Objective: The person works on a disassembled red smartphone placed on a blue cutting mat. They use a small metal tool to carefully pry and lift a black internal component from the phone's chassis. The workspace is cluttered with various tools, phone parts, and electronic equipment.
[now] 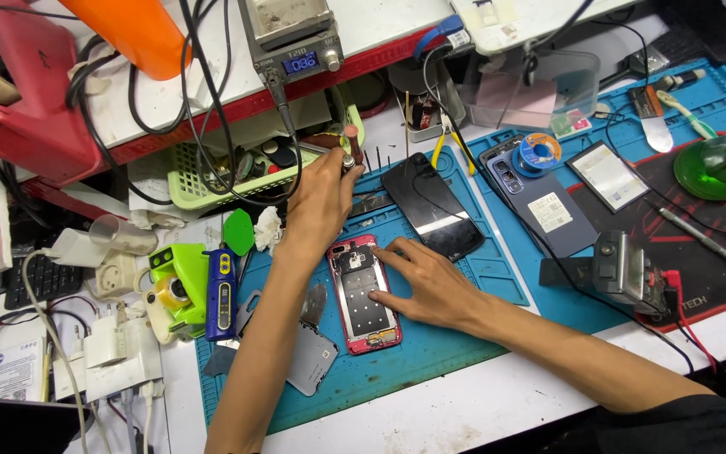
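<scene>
An opened red phone point(363, 298) lies back up on the blue work mat point(430, 361), its inner plate showing. My right hand point(426, 286) rests flat on its right edge, with the fingertips touching the phone's top and middle. My left hand point(321, 197) reaches past the phone to the edge of the green basket point(203, 189). It grips a thin tool with a reddish-brown handle point(351, 145). The tool's tip is hidden behind my fingers.
A black phone screen point(432, 206) and a blue phone back point(539, 206) with a solder spool point(539, 151) lie right of the red phone. A grey metal plate point(313, 357) and a blue electric screwdriver point(221, 290) lie left. A soldering station point(291, 38) and cables stand behind.
</scene>
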